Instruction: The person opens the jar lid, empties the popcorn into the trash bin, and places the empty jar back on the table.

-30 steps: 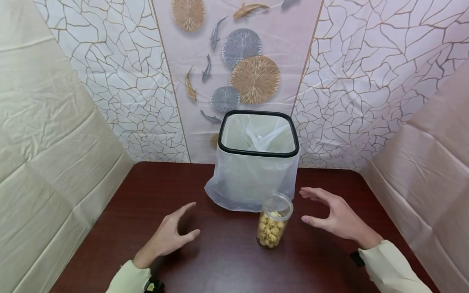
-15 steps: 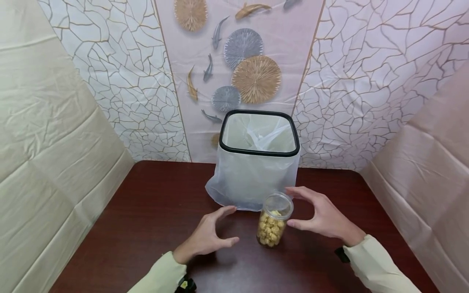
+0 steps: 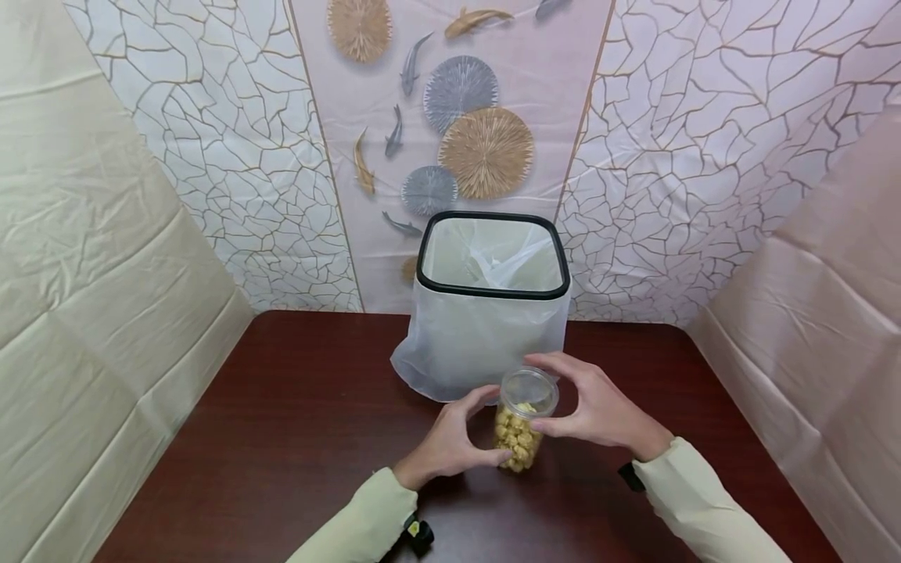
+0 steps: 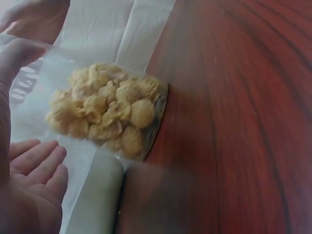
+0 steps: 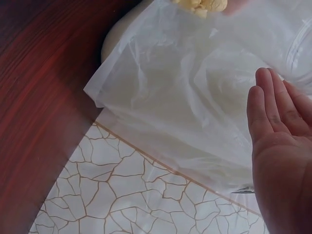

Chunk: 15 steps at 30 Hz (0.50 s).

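A clear plastic jar [image 3: 518, 435] of popcorn stands on the dark wooden table [image 3: 317, 407]. My left hand [image 3: 454, 442] is at its left side, thumb overlapping the lower front and fingers reaching toward the back of the rim. In the left wrist view its straight fingers [image 4: 41, 165] show a gap to the jar. On the other side my right hand [image 3: 598, 403] spreads around the jar's round clear top, thumb at the front of the rim, fingers behind. The right wrist view shows these fingers straight, close to the clear rim [image 5: 297, 53].
Right behind the jar is a pale bin [image 3: 486, 336] with a black rim and a translucent liner bag hanging over its outside. A patterned backdrop [image 3: 267, 156] rises behind the table, and beige fabric walls [image 3: 91, 274] flank both sides.
My left hand has moved right across the table to the jar. The right hand has come in leftward to the jar's top. The jar stays where it stood.
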### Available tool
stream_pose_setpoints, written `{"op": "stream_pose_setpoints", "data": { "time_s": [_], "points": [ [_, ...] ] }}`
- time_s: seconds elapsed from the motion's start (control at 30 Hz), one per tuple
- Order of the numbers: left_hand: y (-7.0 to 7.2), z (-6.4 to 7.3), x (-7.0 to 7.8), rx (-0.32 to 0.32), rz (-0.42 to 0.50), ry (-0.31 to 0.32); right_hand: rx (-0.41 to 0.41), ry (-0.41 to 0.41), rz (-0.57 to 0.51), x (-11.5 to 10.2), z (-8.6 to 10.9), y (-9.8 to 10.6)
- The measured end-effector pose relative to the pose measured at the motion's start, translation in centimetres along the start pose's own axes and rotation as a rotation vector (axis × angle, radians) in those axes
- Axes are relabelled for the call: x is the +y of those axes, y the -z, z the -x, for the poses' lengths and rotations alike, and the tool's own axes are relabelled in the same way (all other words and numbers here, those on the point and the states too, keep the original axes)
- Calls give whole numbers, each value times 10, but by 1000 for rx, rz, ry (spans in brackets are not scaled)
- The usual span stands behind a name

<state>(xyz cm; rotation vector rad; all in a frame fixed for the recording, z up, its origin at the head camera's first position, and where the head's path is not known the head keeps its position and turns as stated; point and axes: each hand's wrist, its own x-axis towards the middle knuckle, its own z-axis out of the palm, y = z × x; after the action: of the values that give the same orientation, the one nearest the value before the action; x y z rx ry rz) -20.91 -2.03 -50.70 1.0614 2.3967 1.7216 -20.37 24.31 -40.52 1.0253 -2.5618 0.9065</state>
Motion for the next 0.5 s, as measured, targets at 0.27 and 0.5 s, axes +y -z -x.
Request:
{"op": "stream_pose_setpoints", "data": {
  "time_s": [0.27, 0.5],
  "points": [
    [-23, -15, -3, 2, 66, -10, 12, 29, -40, -3, -4, -4],
    [-34, -21, -3, 56, 82, -32, 0, 32, -83, -5, -6, -7]
  ]
}}
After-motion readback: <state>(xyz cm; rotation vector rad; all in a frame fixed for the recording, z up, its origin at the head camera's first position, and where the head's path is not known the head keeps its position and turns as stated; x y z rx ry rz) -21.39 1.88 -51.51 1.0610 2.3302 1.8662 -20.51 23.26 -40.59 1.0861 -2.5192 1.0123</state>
